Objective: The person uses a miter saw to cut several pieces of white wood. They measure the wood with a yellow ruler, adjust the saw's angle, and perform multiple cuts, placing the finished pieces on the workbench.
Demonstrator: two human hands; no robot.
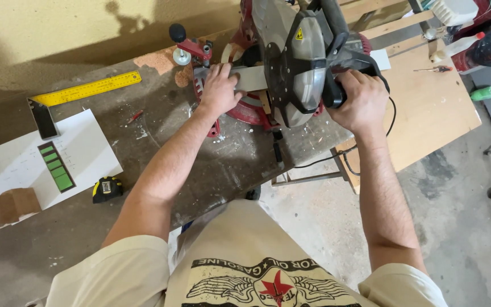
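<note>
left hand (220, 88): flat, pinning grey strip (252, 78) against slipping | right hand (358, 101): closed around mitre saw (294, 57) handle for control | desk (223, 165)

Glossy grey-black plastic hoods the mitre saw (299, 57); the strip (250, 78) beneath looks like matt metal; bench (245, 159) rough, dusty.
</note>
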